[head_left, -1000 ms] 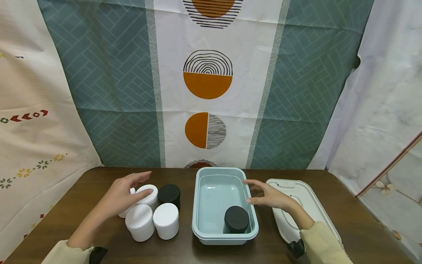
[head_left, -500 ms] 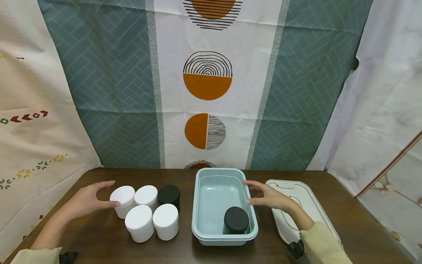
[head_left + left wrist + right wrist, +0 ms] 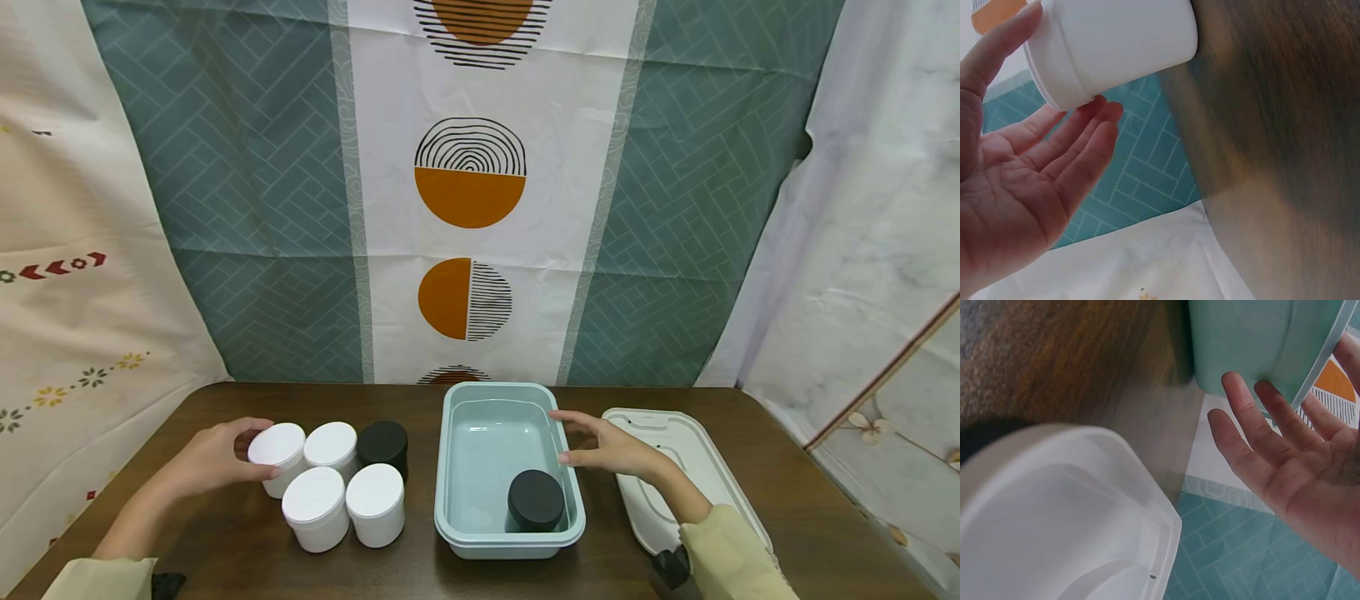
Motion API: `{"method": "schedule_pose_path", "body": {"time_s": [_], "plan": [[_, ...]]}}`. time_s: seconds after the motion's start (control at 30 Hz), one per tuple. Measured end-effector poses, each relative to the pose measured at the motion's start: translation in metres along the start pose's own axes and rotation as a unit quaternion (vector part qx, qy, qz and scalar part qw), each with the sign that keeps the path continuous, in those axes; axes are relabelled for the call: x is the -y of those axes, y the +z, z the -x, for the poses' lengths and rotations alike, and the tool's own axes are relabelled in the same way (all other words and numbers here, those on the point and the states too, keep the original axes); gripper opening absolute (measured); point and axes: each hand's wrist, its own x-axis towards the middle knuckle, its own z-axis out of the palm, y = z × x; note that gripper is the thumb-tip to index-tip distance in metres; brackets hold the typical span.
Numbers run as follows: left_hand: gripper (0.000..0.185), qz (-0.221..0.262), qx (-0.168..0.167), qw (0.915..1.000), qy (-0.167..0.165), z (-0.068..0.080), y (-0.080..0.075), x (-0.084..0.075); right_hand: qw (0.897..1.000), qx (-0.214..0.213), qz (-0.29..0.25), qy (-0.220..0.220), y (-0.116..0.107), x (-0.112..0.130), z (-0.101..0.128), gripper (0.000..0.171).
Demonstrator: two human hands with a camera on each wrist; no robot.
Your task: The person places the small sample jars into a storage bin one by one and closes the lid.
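Note:
My left hand [image 3: 253, 450] grips the leftmost white jar [image 3: 282, 452] on the brown table [image 3: 225, 554], thumb on one side and fingers [image 3: 1085, 140] on the other; the left wrist view shows this white jar [image 3: 1116, 44] between them. Three more white jars [image 3: 332, 446] [image 3: 316, 507] [image 3: 376, 502] and a black jar [image 3: 383, 446] stand beside it. My right hand [image 3: 561, 435] is open by the right rim of a teal tub [image 3: 450, 467], its fingers [image 3: 1241, 409] straight next to the tub wall [image 3: 1241, 344]. A black jar [image 3: 536, 500] sits in the tub's near right corner.
A white lid [image 3: 678, 454] lies flat to the right of the tub, under my right forearm, and shows close up in the right wrist view as a white lid [image 3: 1054, 506]. Patterned curtains hang right behind the table's far edge.
My left hand drew back from over the jars to the left, uncovering the leftmost white jar, and has now closed round it. The right hand stayed at the tub's rim.

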Motion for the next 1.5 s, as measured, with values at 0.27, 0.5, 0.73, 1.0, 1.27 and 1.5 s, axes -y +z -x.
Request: {"method": "schedule_pose_path", "body": {"time_s": [0.27, 0.5, 0.73, 1.0, 1.27, 1.5], "plan": [[0.066, -0.012, -0.026, 0.9996, -0.006, 0.001, 0.001, 0.000, 1.000, -0.002, 0.005, -0.003, 0.001, 0.000, -0.001, 0.069], [0.069, -0.029, -0.081, 0.9961, -0.016, 0.002, -0.004, -0.001, 1.000, -0.003, 0.006, 0.000, 0.001, -0.001, -0.001, 0.070], [0.061, -0.019, -0.175, 0.9844, 0.001, 0.001, -0.009, -0.016, 1.000, -0.002, 0.001, 0.003, 0.000, -0.001, -0.001, 0.070], [0.061, 0.008, -0.265, 0.9640, 0.020, 0.001, -0.013, -0.039, 1.000, -0.004, -0.001, 0.008, 0.000, -0.001, 0.000, 0.070], [0.059, 0.055, -0.319, 0.9434, 0.073, -0.002, -0.009, -0.080, 1.000, -0.002, -0.005, 0.005, 0.000, -0.002, 0.000, 0.069], [0.058, 0.090, -0.302, 0.9400, 0.130, -0.009, 0.003, -0.112, 1.000, -0.003, -0.009, 0.004, 0.001, -0.003, 0.000, 0.070]]}}
